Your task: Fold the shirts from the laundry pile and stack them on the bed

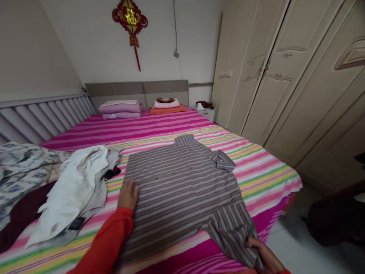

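Head view: a brown-and-grey striped button shirt (182, 182) lies spread out, collar away from you, on the pink multicolour-striped bed sheet (256, 167). Your left hand (128, 195) rests flat and open on the shirt's left edge, gripping nothing. Your right hand (264, 255) is closed on the near sleeve at the bed's edge. Judged step: folding in the sleeve. The next move calls for carrying that sleeve inward while the left hand pins the cloth.

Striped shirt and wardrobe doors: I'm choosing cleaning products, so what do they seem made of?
Striped shirt: thin woven cloth, matte, likely cotton or a blend; its sleeve droops limp from the right hand. Wardrobe doors: cream painted or laminated board, faintly glossy, with moulded panels; wood or fibreboard cannot be told.
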